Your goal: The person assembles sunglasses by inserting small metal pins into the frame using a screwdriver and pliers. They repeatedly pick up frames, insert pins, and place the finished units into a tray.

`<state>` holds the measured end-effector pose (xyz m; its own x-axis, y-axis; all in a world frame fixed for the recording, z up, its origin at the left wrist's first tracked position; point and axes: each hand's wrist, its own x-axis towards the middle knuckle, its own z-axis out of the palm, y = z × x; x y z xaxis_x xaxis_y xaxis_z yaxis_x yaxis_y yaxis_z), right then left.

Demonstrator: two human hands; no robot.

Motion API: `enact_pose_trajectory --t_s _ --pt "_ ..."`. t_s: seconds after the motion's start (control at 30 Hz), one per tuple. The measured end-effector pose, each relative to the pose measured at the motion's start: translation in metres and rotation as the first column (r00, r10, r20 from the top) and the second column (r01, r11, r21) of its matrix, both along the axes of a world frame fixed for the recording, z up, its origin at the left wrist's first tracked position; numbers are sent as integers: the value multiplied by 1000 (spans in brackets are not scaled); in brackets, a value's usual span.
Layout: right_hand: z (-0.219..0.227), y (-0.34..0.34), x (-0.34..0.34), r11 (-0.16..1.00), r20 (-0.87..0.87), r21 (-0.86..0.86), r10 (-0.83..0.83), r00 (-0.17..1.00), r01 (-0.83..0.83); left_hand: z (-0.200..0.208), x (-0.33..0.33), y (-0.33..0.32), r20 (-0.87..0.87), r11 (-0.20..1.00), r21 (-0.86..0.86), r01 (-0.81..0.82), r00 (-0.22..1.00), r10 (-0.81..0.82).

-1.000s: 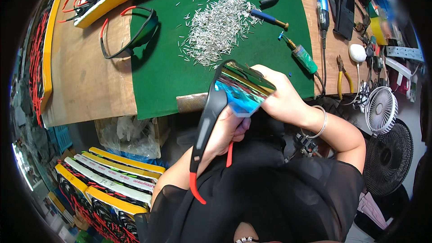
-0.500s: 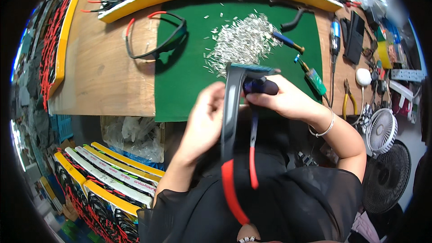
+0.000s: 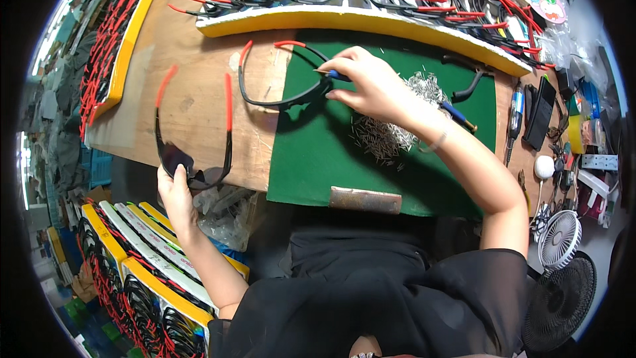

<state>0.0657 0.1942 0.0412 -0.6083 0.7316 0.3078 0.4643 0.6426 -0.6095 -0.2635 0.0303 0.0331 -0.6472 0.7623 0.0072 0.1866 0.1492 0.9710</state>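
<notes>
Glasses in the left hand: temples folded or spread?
Spread. The glasses in the left hand have both red-tipped temples standing apart, extending away from the lenses rather than lying across them.

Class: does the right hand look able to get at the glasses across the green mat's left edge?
Probably yes: the right hand is at the right end of the glasses, and nothing visible blocks the way.

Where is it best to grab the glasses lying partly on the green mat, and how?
Probably pinch the glasses by their left earpiece, coming from the left: it is slim and sticks out over the wood, while the right hand is at the opposite end.
</notes>
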Motion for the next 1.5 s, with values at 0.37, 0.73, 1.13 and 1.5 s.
enact_pose_trajectory --t_s 0.37,0.73,1.13,1.5 --pt "41 -56 46 983 -108 81 -155 982 164 -11 13 28 -599 970 -125 -209 795 94" --pt "39 -167 97 992 -202 -31 -124 972 120 23 257 1 834 858 246 452 353 -425" --pt "40 -183 127 966 -478 -256 -96 873 -34 6 259 -3 850 734 80 674 338 -403" --pt "-11 -208 112 946 -36 324 25 999 -12 -22 274 -40 998 584 54 810 -19 -66"
